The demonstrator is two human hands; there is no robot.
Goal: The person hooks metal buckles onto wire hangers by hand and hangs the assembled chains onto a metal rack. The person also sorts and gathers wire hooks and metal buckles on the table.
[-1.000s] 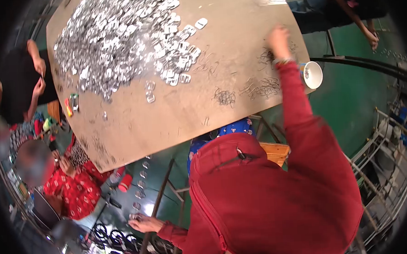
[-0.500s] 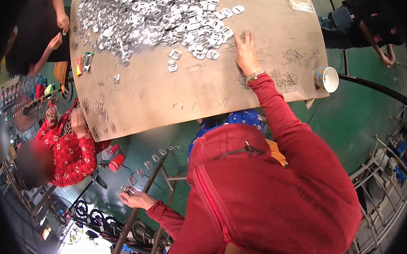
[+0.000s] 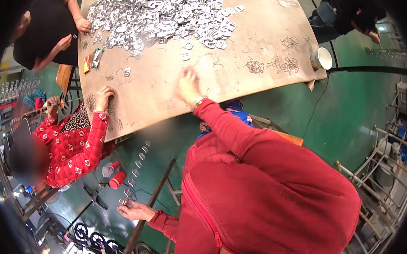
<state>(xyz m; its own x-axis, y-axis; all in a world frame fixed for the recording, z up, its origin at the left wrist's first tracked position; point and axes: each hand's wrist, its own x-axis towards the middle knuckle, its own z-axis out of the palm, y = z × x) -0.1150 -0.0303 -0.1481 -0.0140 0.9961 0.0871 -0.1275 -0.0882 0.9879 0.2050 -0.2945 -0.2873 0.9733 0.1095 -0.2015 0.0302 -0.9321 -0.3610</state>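
My left hand (image 3: 135,210), at the lower left beyond the table, is closed around a small stack of metal buckles (image 3: 124,203). A line of similar buckles (image 3: 138,164) runs from near this hand up toward the table. My right hand (image 3: 188,87) is over the front part of the brown-covered table (image 3: 151,100), smeared by motion; whether it holds anything is too blurred to tell. Beyond it lies a large pile of flat metal buckles (image 3: 161,19), with a loose buckle (image 3: 185,56) at its near side. Thin dark wire hooks (image 3: 255,66) lie in clusters to the right.
A paper cup (image 3: 322,58) stands at the table's right edge. Two small packets (image 3: 92,60) lie at the left. A co-worker in red (image 3: 78,149) has a hand on the left edge; another in black (image 3: 46,31) works at upper left. A third person (image 3: 351,6) is at upper right.
My right hand has moved left and nearer, from beside the pile to the table's front part. The red-sleeved co-worker's hand now rests on the table. My left hand still grips the buckles.
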